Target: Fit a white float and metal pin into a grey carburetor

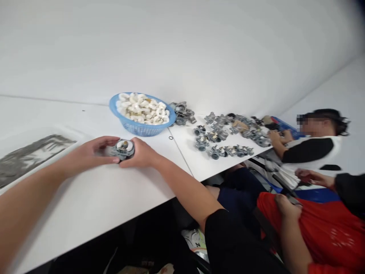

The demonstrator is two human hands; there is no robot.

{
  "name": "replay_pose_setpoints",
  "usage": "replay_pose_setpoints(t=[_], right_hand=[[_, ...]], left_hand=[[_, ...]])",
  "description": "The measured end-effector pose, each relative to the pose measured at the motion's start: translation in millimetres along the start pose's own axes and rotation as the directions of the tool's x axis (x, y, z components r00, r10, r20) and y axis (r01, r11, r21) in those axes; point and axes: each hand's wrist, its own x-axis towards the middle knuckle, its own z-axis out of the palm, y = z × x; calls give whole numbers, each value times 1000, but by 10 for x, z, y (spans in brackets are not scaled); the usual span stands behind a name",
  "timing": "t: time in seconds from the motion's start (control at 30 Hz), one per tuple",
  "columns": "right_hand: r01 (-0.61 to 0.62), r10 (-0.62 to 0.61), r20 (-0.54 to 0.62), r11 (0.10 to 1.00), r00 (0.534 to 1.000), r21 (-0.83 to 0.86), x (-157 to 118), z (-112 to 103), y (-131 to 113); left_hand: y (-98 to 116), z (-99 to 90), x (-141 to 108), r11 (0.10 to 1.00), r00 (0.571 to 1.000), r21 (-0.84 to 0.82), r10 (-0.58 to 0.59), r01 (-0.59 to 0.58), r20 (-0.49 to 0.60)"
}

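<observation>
Fingers are closing firmly from both sides on a grey die-cast metal fitting [123, 149] with a white ring seated in its top. The left hand [92, 152] is curling around the fitting's left side, while the right hand [139, 155] is pressing against its right side, holding it over a white table [94, 199]. Farther along the table, a blue plastic basket [139, 129] is holding a heap of white rings [141, 108]. A pile of grey metal parts [181, 113] is sitting just right of the basket, and more grey metal parts [212, 139] are lying in loose rows farther right. A small black O-ring [170, 137] is lying near the basket. Left of the hands, a shallow tray [42, 133] is holding something grey, too blurred to identify. At far right, a co-worker in a black-and-white top [308, 150] is handling parts, and a person in a red shirt [310, 224] is sitting nearer.
</observation>
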Motion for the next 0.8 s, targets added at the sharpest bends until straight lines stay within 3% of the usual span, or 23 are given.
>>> replay_pose_setpoints(t=[0.17, 0.37, 0.6, 0.8], right_hand=[[-35, 35, 19, 999, 999, -20, -14, -94, 37], [144, -137, -46, 960, 990, 239, 120, -3, 317], [259, -234, -134, 941, 963, 219, 182, 74, 375], [258, -223, -166, 936, 961, 237, 206, 111, 377]], left_hand=[[23, 71, 4, 997, 998, 69, -30, 34, -50], [172, 202, -90, 996, 979, 86, -7, 25, -203], [99, 185, -58, 992, 980, 55, 117, -110, -161], [6, 192, -25, 992, 975, 30, 122, -119, -185]])
